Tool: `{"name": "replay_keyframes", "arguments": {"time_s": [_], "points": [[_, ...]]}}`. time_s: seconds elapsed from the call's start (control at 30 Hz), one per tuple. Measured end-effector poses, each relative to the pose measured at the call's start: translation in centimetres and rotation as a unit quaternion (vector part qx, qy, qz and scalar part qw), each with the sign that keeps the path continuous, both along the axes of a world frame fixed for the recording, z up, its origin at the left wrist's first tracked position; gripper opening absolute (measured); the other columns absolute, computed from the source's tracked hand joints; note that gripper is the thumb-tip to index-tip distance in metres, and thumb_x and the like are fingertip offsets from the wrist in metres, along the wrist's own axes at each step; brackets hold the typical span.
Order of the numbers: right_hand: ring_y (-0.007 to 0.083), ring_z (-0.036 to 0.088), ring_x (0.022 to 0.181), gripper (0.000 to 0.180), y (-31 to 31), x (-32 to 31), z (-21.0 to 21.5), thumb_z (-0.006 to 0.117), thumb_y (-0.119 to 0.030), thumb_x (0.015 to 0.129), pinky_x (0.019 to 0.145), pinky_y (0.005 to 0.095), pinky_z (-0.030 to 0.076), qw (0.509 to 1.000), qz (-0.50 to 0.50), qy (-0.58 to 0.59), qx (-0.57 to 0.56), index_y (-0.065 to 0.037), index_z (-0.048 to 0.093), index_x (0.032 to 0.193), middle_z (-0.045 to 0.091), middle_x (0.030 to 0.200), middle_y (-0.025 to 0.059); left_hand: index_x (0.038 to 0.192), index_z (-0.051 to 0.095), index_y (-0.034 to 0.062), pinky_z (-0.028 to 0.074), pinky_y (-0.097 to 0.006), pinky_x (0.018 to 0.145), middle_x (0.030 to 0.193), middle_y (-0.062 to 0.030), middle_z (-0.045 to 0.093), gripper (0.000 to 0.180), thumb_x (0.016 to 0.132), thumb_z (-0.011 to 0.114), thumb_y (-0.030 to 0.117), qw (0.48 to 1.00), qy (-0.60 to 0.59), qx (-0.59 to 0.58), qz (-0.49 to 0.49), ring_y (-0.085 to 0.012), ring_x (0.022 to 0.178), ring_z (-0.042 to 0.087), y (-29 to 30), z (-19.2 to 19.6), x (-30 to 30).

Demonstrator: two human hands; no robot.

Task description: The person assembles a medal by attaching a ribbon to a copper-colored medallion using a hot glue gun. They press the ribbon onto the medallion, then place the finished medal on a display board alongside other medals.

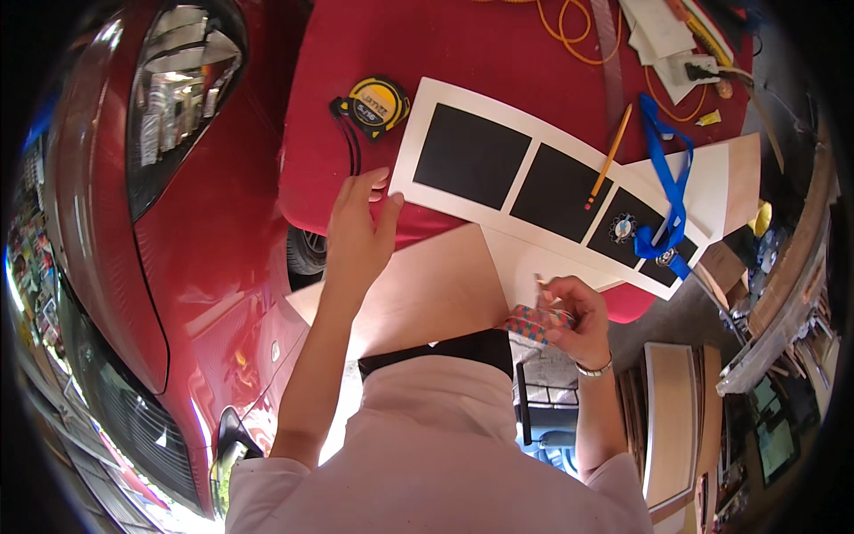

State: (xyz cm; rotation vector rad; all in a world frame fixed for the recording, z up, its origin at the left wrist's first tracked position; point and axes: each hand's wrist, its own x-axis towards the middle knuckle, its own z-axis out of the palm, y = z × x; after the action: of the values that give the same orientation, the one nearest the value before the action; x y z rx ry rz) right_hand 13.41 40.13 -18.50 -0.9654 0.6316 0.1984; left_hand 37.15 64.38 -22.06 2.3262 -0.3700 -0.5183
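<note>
Roll, patterned, perhaps tape, sits pinched in the right hand, nearer the body than the black-panelled card; the left hand is open, thumb by the card's corner; readying the roll seems in hand; the next move calls for steadying the card.

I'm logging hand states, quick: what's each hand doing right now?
Left hand: open, holding nothing, fingers at the near-left corner of the white board.
Right hand: closed, holding a small checkered item.
</note>
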Motion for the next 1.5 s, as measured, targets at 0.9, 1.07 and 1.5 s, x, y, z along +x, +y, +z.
{"name": "replay_keyframes", "arguments": {"time_s": [0.9,1.07,1.5], "points": [[0.0237,0.066,0.064,0.045,0.9,5.0,-1.4,0.087,-0.016,0.073,0.054,0.0324,0.05,0.739,0.258,-0.135,-0.608,-0.007,0.065,0.111,0.066,0.092,0.0061,0.095,0.07,0.0016,0.047,-0.028,0.059,0.085,-0.0067,0.069,0.017,0.095,0.076,0.018,0.965,0.223,0.12,0.068,-0.0128,0.074,0.064,6.1,1.4,-7.9],[0.0195,0.059,0.055,0.043,2.6,7.5,-4.1,0.084,-0.021,0.076,0.051,0.0312,0.047,0.69,0.278,-0.189,-0.641,-0.01,0.063,0.112,0.062,0.09,0.0031,0.1,0.073,0.006,0.049,-0.037,0.073,0.098,-0.0076,0.07,0.028,0.078,0.088,0.018,0.979,-0.14,-0.057,-0.136,-0.0257,0.088,0.066,5.7,-1.0,-4.5],[0.0204,0.06,0.055,0.047,3.6,9.6,-7.3,0.086,-0.022,0.075,0.05,0.0306,0.048,0.673,0.255,-0.212,-0.661,-0.013,0.062,0.114,0.064,0.092,0.0008,0.108,0.074,0.0122,0.05,-0.042,0.087,0.113,-0.0035,0.069,0.044,0.068,0.089,0.02,0.945,-0.192,-0.121,-0.234,-0.0277,0.102,0.064,2.8,-5.0,-2.6]]}}
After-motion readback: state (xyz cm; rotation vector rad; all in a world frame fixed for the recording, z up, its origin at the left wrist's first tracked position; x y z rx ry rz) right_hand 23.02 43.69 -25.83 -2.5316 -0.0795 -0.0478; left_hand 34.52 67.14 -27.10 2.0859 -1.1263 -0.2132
